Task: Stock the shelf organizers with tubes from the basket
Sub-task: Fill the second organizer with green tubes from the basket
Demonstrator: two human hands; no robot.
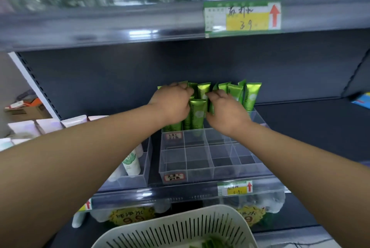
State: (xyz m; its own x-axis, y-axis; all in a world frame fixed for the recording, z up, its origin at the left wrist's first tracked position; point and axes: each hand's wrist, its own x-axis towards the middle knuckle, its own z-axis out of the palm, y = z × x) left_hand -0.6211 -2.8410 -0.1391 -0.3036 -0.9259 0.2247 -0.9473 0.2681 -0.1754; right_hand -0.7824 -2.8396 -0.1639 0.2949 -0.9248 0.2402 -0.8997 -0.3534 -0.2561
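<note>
Your left hand (172,103) and right hand (226,111) are both deep in the clear organizer (186,175) on the middle shelf, working the green tubes (198,113): left fingers curl over the tube tops, right fingers pinch a tube just beside the centre one. Tubes stand upright in the back rows only, and the front two rows of compartments hold nothing. The basket (180,229) sits below at the frame's bottom edge, a few green tubes showing inside, count unclear. Judged progress: roughly half of this organizer is stocked, front rows left to fill from the basket
</note>
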